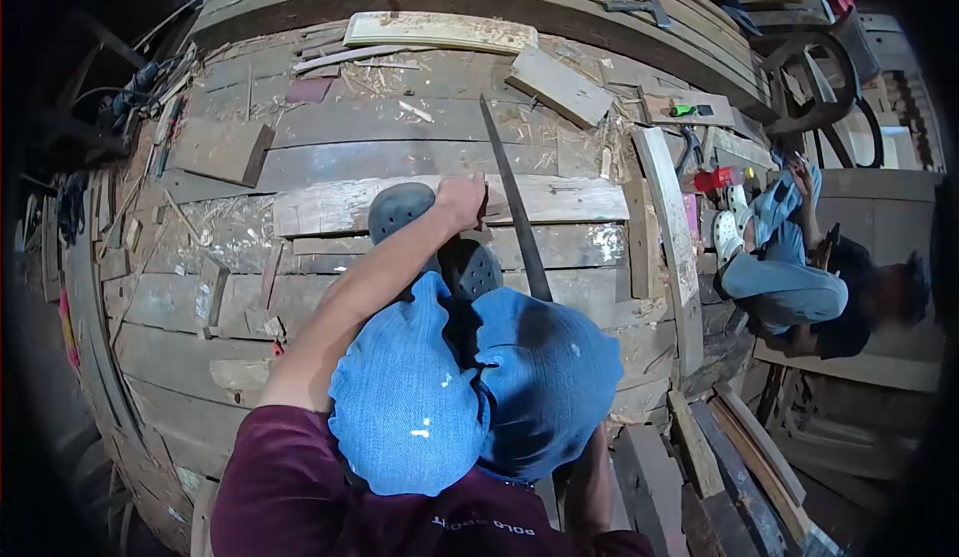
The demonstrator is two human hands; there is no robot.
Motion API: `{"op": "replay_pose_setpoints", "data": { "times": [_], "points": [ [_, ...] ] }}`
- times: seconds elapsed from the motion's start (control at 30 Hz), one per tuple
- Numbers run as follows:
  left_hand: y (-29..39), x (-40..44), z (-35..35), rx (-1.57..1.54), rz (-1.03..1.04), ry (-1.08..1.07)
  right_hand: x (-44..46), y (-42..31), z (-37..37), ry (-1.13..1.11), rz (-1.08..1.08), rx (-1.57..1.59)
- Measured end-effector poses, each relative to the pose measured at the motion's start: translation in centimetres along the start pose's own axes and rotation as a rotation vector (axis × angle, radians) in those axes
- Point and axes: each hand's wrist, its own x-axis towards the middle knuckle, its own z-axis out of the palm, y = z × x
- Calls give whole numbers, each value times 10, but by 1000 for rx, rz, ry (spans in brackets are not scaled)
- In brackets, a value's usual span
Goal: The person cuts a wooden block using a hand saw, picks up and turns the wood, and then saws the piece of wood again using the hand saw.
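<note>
My left hand (pixel 463 203) is closed round something small that I cannot make out. It rests on a pale plank (pixel 569 199) lying across the boards, between my grey clog (pixel 400 207) and a long dark saw blade (pixel 511 192). The blade crosses the plank, with its narrow tip pointing away and its wider end disappearing by my right knee. My right forearm (pixel 591 487) runs down beside my right thigh. The hand at its end is hidden, so what it holds does not show.
A wooden block (pixel 561 87) and a pale board (pixel 440 31) lie ahead among shavings. At right are a long upright-lying board (pixel 671 247), a red bottle (pixel 721 178) and a seated person (pixel 799 267). Loose planks (pixel 749 457) lie at lower right.
</note>
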Motion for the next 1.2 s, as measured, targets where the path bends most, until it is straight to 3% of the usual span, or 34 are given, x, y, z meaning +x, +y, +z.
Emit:
{"op": "replay_pose_setpoints", "data": {
  "times": [0.33, 0.43, 0.53, 1.2],
  "points": [
    [-8, 1, -8, 49, -38, 48, 5, -4, 20, 36, 82, -16],
    [0, -4, -20, 11, -44, -58, 10, -5, 29, 38, 102, -18],
    [2, 3, -4, 25, -80, 21, 20, -9, 40, 34, 114, -26],
    [-1, 1, -2, 40, 22, 22, 50, -24, 71, 90, 133, -39]
  ]
}}
